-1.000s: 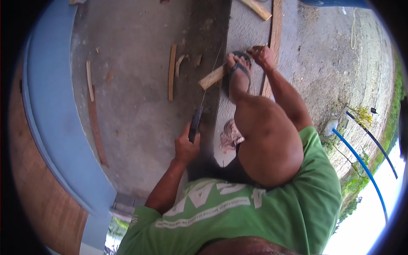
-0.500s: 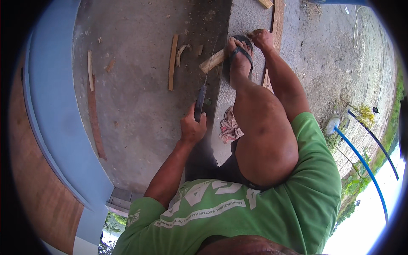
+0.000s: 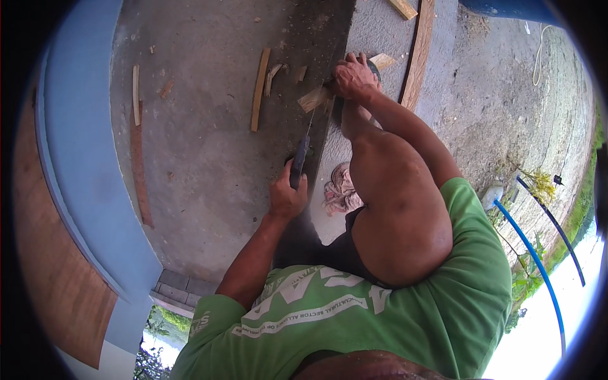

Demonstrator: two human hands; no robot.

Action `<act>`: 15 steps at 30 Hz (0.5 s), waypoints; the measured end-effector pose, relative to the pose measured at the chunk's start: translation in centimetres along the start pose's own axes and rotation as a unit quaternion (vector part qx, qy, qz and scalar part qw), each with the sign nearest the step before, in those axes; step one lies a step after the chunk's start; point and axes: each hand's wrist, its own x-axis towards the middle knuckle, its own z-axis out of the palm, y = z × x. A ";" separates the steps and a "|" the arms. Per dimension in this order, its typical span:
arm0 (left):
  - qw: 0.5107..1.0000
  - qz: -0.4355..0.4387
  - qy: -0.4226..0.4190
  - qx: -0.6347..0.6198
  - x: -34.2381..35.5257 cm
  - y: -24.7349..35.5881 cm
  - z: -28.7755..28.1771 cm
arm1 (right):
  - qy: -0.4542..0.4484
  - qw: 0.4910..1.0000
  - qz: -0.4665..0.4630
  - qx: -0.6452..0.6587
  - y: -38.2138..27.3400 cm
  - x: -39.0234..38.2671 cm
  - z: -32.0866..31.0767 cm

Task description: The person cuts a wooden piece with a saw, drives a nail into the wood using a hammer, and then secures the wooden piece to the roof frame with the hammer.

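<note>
My left hand [image 3: 289,195] is closed round the dark handle of a handsaw [image 3: 301,157]. Its thin blade runs up to a short, pale wood piece [image 3: 315,99] that juts over the edge of a concrete step. My right hand [image 3: 353,77] is on top of this piece near my foot, fingers bent over it, and hides its middle. The wood's other end [image 3: 382,61] shows beyond the hand. My foot, in a dark flip-flop, stands on the step under the right hand and is mostly covered.
A long brown board [image 3: 418,57] lies along the step, with another wood piece [image 3: 403,8] beside it. Wood strips [image 3: 260,88] and scraps lie on the lower floor to the left. A crumpled cloth [image 3: 342,190] is by my leg. A blue hose [image 3: 532,250] curves at the right.
My right hand has moved left from beside the flip-flop onto the wood piece over my foot. The left hand still holds the saw, its handle slightly lower.
</note>
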 end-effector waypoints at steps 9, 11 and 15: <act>1.000 -0.020 0.003 0.009 0.1 0.7 -0.3 | -0.006 1.000 0.017 -0.001 -0.5 0.1 -0.6; 1.000 -0.001 0.005 0.018 0.0 0.5 -0.2 | -0.014 1.000 0.014 0.003 -0.5 0.1 -0.8; 1.000 -0.013 -0.006 0.020 0.1 0.7 -0.2 | -0.001 1.000 0.023 0.011 -0.1 0.0 -0.1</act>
